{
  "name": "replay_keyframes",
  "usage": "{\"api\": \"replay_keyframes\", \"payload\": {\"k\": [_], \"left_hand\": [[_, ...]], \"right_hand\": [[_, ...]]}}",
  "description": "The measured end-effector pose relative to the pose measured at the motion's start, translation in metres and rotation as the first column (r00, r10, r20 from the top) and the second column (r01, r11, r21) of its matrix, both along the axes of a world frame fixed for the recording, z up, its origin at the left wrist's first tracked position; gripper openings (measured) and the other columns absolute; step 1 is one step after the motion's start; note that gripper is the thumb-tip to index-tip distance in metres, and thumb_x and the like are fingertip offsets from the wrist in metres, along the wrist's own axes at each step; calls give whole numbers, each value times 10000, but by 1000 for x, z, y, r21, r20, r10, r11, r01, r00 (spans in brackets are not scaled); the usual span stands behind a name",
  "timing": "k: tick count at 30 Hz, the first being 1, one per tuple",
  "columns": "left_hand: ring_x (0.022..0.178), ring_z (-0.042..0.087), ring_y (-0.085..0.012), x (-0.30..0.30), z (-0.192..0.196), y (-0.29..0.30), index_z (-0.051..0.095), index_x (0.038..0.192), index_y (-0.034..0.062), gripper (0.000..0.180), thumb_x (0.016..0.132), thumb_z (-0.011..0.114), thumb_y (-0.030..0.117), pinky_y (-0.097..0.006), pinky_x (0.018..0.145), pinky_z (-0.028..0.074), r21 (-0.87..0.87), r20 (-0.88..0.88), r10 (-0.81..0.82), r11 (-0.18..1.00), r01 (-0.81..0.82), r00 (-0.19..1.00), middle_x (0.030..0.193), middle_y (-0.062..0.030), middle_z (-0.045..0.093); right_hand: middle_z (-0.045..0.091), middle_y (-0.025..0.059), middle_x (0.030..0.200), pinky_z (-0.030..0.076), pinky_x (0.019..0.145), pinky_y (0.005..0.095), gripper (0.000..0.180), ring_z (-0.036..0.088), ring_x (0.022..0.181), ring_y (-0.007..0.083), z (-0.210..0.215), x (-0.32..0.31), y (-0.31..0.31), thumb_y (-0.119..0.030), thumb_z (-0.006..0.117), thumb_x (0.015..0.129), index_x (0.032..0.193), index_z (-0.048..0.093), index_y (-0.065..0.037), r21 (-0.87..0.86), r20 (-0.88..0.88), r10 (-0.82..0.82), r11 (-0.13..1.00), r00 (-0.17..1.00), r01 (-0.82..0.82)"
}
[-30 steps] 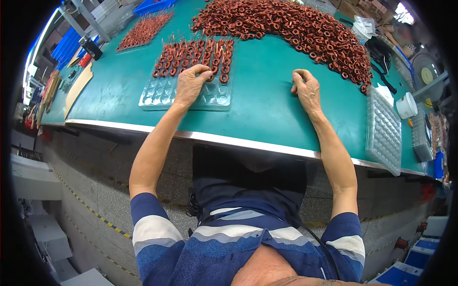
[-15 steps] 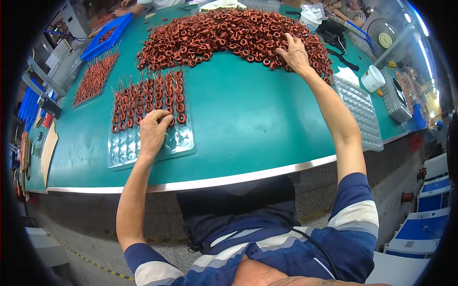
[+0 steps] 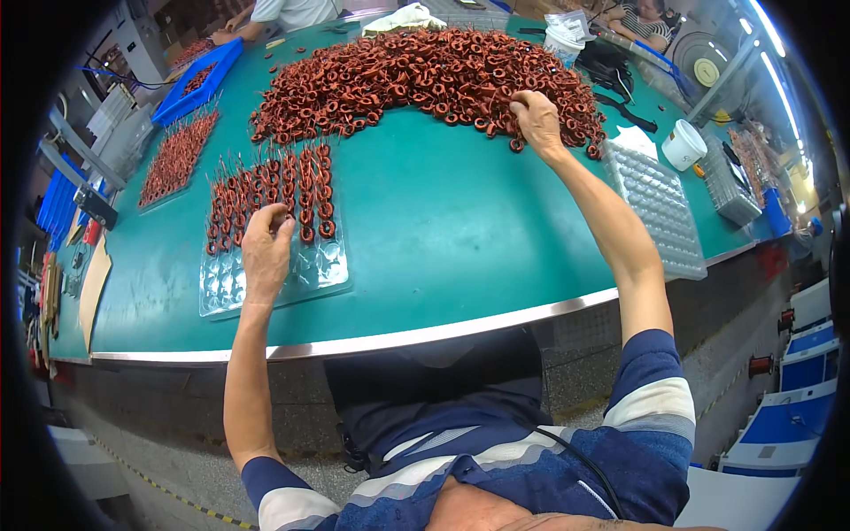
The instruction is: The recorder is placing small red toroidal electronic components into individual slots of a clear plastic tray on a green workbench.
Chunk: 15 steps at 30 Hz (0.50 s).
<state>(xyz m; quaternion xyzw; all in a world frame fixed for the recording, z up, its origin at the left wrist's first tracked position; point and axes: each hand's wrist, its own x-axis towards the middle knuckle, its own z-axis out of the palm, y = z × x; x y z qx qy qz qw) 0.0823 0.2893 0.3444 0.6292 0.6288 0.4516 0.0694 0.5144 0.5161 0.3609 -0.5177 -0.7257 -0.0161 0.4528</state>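
A pile of reddish-brown wire-wound ring coils (image 3: 416, 75) spreads in an arc across the far side of the green table. At its right front edge my right hand (image 3: 538, 124) is closed, thumb and fingertips pinching a ring coil among the others. To the left, a clear plastic tray (image 3: 319, 273) holds rows of these coils with their wire leads pointing up and away. Its nearest cups hold no coils. Over the front of the rows is my left hand (image 3: 266, 248), fingers curled and thumb close to the forefinger; what lies between them is hidden.
Another batch of coils (image 3: 180, 159) stands at the left, near a blue bin (image 3: 199, 81). Clear trays (image 3: 655, 203) lie on the right, beside a white tub (image 3: 684, 144). Co-workers sit beyond the table. The table's pale front edge (image 3: 425, 334) runs before me.
My right hand has gone from spread fingers over the pile to a pinch at its near edge. My left hand has shifted slightly left and nearer me. The view has tilted slightly.
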Motion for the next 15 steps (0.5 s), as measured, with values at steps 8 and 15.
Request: {"api": "replay_keyframes", "payload": {"k": [8, 15], "left_hand": [[873, 630, -176, 127, 28, 14, 552, 1195, -31, 363, 902, 611, 175, -296, 775, 511, -19, 472, -336, 920, 390, 815, 975, -138, 660], [907, 640, -187, 206, 17, 35, 427, 1321, -45, 405, 981, 492, 166, -300, 783, 524, 7, 556, -450, 843, 537, 699, 1123, -143, 605]], "right_hand": [[660, 30, 817, 476, 645, 233, 173, 580, 713, 91, 17, -41, -76, -121, 644, 879, 1002, 664, 0, -171, -647, 232, 884, 727, -435], [662, 78, 877, 526, 699, 258, 174, 612, 752, 130, -7, -85, -140, -115, 661, 886, 979, 636, 30, -139, -915, 168, 722, 367, -678]]}}
